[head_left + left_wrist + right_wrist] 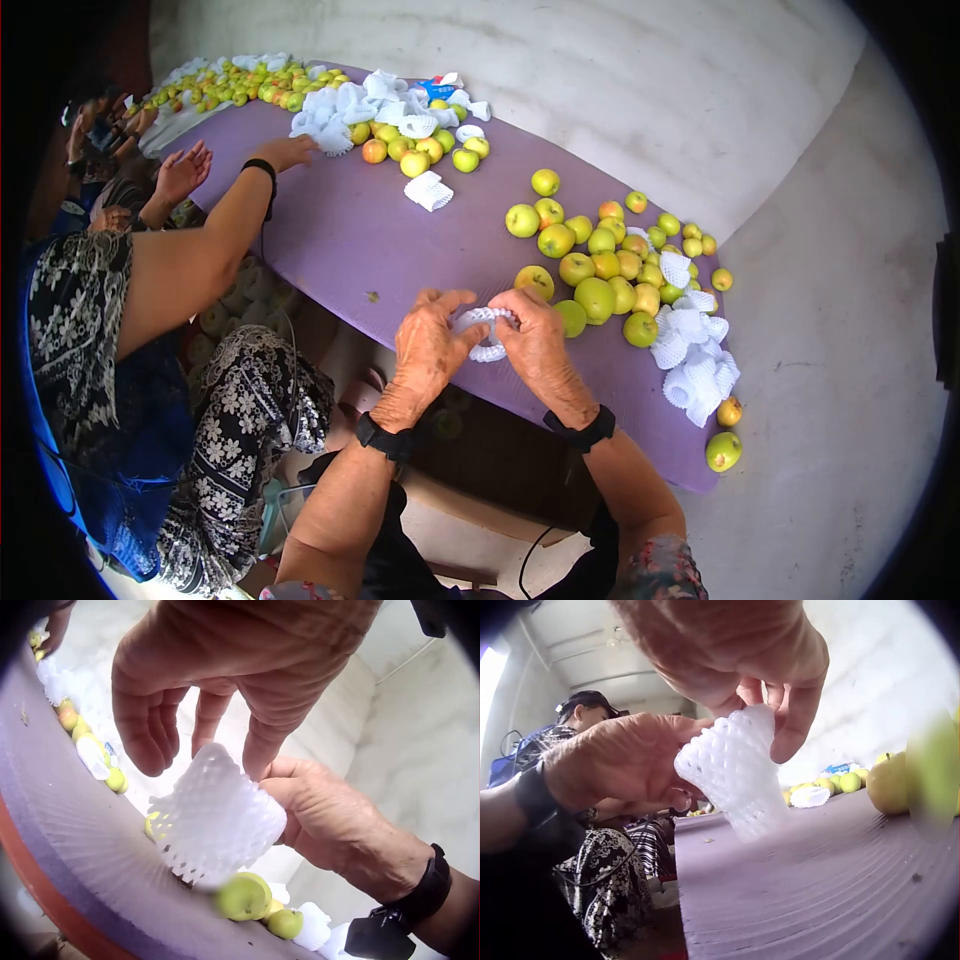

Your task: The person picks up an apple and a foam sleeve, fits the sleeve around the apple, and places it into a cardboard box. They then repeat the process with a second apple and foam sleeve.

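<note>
Both hands hold a white foam net sleeve (488, 353) above the front edge of the purple table. Its upper mouth is spread into a ring in the head view. My left hand (430, 335) pinches the rim from the left with thumb and fingers. On the opposite side the right hand (537, 335) grips the rim, its thumb on the outer face in the right wrist view. The mesh body (217, 814) hangs down between the hands, with no apple showing in it. A green apple (569, 318) lies just right of the right hand.
Loose apples (596, 300) spread over the table's right side, with a heap of foam sleeves (695, 360) at its right edge. More foam sleeves (370, 105) and apples pile farther back. At left sits another person (190, 270), an arm reaching over the table (400, 250).
</note>
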Demonstrator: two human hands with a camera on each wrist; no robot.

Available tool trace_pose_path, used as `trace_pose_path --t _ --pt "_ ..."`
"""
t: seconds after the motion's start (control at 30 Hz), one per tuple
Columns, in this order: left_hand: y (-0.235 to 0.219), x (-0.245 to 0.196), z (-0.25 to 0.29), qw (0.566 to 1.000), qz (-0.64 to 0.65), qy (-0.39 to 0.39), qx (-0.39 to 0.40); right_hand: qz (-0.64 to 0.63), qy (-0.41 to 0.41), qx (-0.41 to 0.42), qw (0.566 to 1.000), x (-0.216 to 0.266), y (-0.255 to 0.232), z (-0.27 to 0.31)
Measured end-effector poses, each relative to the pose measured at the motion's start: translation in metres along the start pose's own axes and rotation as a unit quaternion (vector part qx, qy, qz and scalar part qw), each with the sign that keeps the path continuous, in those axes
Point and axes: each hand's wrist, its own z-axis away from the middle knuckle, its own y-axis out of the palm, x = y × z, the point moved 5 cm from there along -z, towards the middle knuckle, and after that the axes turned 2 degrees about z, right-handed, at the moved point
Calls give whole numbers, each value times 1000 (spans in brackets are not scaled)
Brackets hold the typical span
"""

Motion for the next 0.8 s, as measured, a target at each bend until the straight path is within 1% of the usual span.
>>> trace_pose_path --t 0.07,0.13,0.23,0.37,0.43,0.47,0.53,0.57,0.63,0.67,0.7,0.73,0.8 --pt "1 1 0 1000 12 13 9 -12 5 12 1000 -1 5 3" --pt "-1 4 1 999 33 13 23 -21 4 -4 1000 0 10 8" --pt "-4 3 0 1000 22 -13 15 -21 5 -17 1000 0 18 14" --pt "-6 -1 2 999 -32 -7 13 -15 18 -22 999 -8 30 19" --pt "-6 -3 3 997 -68 38 -1 -23 29 -30 999 -9 31 18" --pt "-5 -5 3 994 -85 60 -8 -31 30 -24 999 -11 31 18" --pt "-4 -6 2 994 -83 72 7 -46 32 -13 998 -13 31 18" --pt "-4 -6 2 993 -83 77 14 -77 33 1 996 -11 30 18" --pt "-4 1 0 994 -84 57 26 -141 36 28 989 -6 24 20" --pt "-4 4 -2 995 -84 47 32 -117 21 6 993 -9 17 20" --pt "-7 5 -4 996 -81 43 13 -93 5 -16 996 -12 7 20" --pt "-10 7 -6 996 -76 37 -7 -75 30 -32 996 -17 -6 18" --pt "-15 10 -10 996 -80 25 -35 1 45 -82 996 -38 -32 13"
